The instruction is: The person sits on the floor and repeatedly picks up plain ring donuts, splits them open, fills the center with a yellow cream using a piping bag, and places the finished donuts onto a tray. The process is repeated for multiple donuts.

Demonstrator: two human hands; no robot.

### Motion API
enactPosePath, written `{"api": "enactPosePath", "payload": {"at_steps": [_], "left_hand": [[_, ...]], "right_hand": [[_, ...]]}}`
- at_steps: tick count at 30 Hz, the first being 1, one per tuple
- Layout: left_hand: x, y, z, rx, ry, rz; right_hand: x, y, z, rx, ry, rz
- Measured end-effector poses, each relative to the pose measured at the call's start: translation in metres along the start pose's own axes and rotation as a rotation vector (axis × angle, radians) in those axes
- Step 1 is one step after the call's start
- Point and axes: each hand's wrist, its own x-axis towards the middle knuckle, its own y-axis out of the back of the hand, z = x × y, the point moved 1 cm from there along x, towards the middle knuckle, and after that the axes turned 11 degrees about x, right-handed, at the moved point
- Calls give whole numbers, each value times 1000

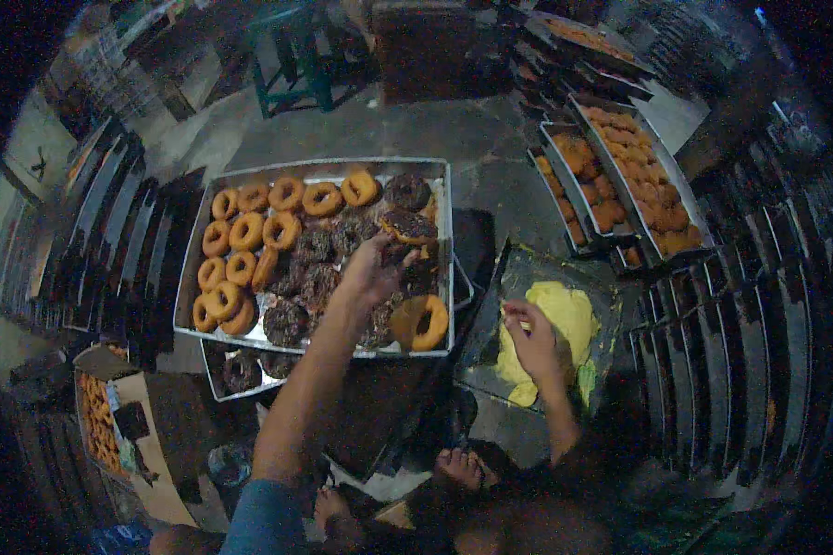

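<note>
A metal tray [189, 291] of ring doughnuts lies before me. Plain golden doughnuts [246, 231] fill its left part, and chocolate-coated ones [319, 281] its middle and right. My left hand [375, 274] reaches over the tray, its fingers on a tilted chocolate-topped doughnut [409, 227] with a golden underside. To the right, a dark sheet [479, 354] bears a spread mass of yellow cream [562, 312]. My right hand [536, 340] is over the cream's left side, thumb and fingertips drawn together; whether they hold anything is unclear. One plain doughnut [430, 322] sits in the tray's near right corner.
Beneath the tray, another tray [215, 381] with chocolate doughnuts juts out. Stacked trays of browned baked pieces [642, 177] stand at the far right. Upright trays line the right [722, 374] and left [104, 222]. A cardboard box [156, 444] and doughnuts [97, 423] are at lower left.
</note>
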Motion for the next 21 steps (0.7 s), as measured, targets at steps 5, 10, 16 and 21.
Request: {"api": "enactPosePath", "payload": {"at_steps": [5,10,16,21], "left_hand": [[54,-24,-28,97,-296,-70],[86,-35,-58,-48,-145,94],[100,-20,-58,-92,-198,261],[112,-10,-64,-66,-136,267]], "right_hand": [[-27,25,30,16,8,6],[-41,47,55,-188,-137,-17],[-44,50,72,-184,-229,-50],[-44,50,75,-165,-280,-95]]}}
